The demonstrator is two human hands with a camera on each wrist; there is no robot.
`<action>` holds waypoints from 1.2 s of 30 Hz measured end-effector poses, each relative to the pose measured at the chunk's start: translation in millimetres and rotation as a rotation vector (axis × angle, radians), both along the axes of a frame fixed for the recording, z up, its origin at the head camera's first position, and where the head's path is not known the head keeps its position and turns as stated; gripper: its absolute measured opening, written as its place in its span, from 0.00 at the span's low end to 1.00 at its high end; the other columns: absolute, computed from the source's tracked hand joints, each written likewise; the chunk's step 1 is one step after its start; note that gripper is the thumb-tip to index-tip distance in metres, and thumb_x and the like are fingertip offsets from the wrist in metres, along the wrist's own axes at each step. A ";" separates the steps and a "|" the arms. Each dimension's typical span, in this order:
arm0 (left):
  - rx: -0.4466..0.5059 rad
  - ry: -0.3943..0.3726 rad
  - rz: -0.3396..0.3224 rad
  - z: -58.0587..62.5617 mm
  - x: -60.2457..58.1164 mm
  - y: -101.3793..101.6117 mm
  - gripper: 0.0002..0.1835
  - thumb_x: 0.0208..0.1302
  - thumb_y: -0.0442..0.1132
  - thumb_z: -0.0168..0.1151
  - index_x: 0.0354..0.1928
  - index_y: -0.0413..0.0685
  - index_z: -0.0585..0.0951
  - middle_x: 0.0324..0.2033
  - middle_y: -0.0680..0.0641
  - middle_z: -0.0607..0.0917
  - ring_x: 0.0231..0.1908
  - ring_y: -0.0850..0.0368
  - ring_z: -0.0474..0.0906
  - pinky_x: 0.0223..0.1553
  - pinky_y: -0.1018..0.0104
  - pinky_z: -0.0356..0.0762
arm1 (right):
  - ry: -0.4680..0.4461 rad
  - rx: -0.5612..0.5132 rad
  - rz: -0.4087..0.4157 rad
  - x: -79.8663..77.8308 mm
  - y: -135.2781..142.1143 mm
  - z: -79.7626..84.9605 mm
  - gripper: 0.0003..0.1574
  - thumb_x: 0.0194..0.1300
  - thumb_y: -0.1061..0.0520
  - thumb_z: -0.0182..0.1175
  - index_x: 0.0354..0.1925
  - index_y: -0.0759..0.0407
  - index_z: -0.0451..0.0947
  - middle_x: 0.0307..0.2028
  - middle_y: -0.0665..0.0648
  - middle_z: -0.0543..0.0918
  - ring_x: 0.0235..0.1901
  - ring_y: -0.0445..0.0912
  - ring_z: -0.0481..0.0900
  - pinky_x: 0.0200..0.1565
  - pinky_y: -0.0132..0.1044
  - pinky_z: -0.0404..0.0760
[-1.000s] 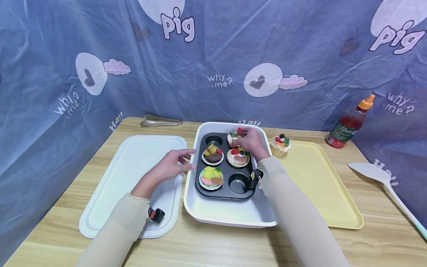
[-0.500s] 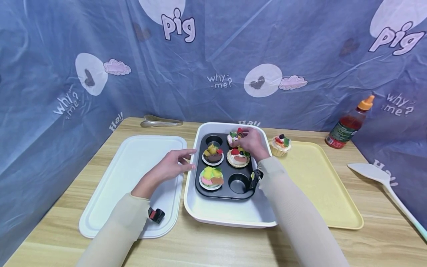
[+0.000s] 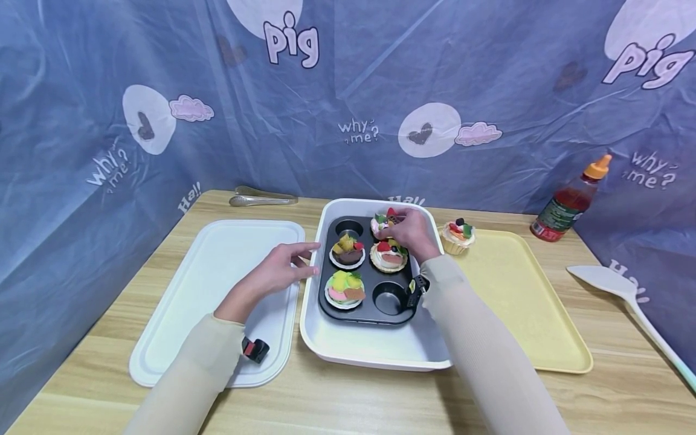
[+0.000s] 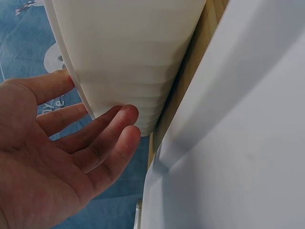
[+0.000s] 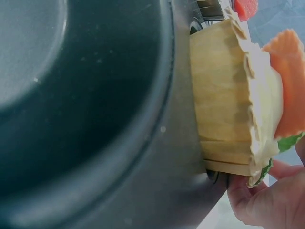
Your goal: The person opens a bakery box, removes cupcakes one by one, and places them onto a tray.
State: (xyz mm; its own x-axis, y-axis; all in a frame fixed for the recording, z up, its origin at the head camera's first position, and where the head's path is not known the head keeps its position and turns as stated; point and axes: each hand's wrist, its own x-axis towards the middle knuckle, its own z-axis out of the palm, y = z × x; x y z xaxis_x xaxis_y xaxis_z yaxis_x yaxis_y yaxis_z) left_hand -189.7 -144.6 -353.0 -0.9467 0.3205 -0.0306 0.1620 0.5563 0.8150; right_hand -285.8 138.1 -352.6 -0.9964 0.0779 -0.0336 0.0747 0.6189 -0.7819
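Observation:
A black muffin tin [image 3: 363,315] lies inside a deep white bin [image 3: 375,364]. My right hand [image 3: 411,232] grips a small fruit-topped cupcake [image 3: 379,226] in the tin's back right cup; the palm hides part of it. Just nearer is a cream cupcake [image 3: 388,261], its pale ridged case [image 5: 221,95] large in the right wrist view. In the left column sit a chocolate-and-fruit cupcake [image 3: 347,256] and a pink-and-yellow one [image 3: 342,295]. With fingers spread and relaxed, my left hand [image 3: 274,267] touches the bin's left rim [image 4: 80,90].
To the left lies a white tray [image 3: 228,266], to the right a yellow tray [image 3: 522,302] with another cupcake [image 3: 457,237] at its back left corner. Metal tongs [image 3: 263,199] rest behind. A sauce bottle [image 3: 568,202] and a large white spoon [image 3: 625,290] are far right.

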 end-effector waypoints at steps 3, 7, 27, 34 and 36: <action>0.006 -0.005 0.002 0.5 0.5 0.1 0.30 0.65 0.36 0.68 0.68 0.41 0.75 0.50 0.35 0.82 0.44 0.49 0.80 0.37 0.66 0.79 | 0.018 0.023 -0.013 0.2 0.0 -0.8 0.30 0.44 0.59 0.80 0.47 0.64 0.83 0.45 0.63 0.86 0.41 0.51 0.80 0.45 0.40 0.80; 0.009 -0.007 0.004 0.7 0.6 0.0 0.30 0.65 0.36 0.68 0.68 0.41 0.75 0.51 0.35 0.82 0.44 0.49 0.79 0.37 0.66 0.79 | 0.029 0.032 -0.028 0.1 0.4 -1.5 0.26 0.42 0.58 0.81 0.42 0.63 0.84 0.39 0.59 0.86 0.37 0.49 0.78 0.39 0.37 0.77; 0.001 -0.014 0.008 0.5 0.7 -0.2 0.30 0.65 0.36 0.69 0.68 0.42 0.75 0.52 0.35 0.82 0.45 0.48 0.80 0.38 0.66 0.78 | 0.032 0.068 -0.035 3.0 2.2 1.6 0.24 0.42 0.53 0.82 0.37 0.59 0.84 0.31 0.53 0.83 0.34 0.48 0.77 0.36 0.36 0.74; -0.007 -0.011 0.009 0.7 0.7 -0.1 0.30 0.65 0.36 0.68 0.68 0.42 0.75 0.52 0.35 0.82 0.45 0.49 0.80 0.38 0.66 0.78 | 0.014 0.014 -0.053 2.6 2.3 2.1 0.29 0.44 0.54 0.81 0.45 0.61 0.84 0.41 0.58 0.85 0.40 0.50 0.78 0.44 0.39 0.78; -0.008 -0.010 0.009 0.7 0.7 -0.1 0.30 0.65 0.36 0.68 0.68 0.42 0.75 0.51 0.35 0.83 0.45 0.49 0.80 0.38 0.66 0.78 | 0.007 -0.030 -0.060 2.1 2.6 2.8 0.34 0.46 0.53 0.80 0.52 0.62 0.82 0.47 0.61 0.85 0.44 0.51 0.79 0.49 0.41 0.80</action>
State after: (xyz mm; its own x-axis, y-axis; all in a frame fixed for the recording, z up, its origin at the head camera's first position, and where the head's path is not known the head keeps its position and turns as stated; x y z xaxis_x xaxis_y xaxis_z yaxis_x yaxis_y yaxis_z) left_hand -189.0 -144.7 -352.3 -0.9491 0.3121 -0.0421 0.1494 0.5638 0.8123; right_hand -283.7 140.6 -349.9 -0.9902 0.1364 -0.0298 0.1054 0.5900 -0.8005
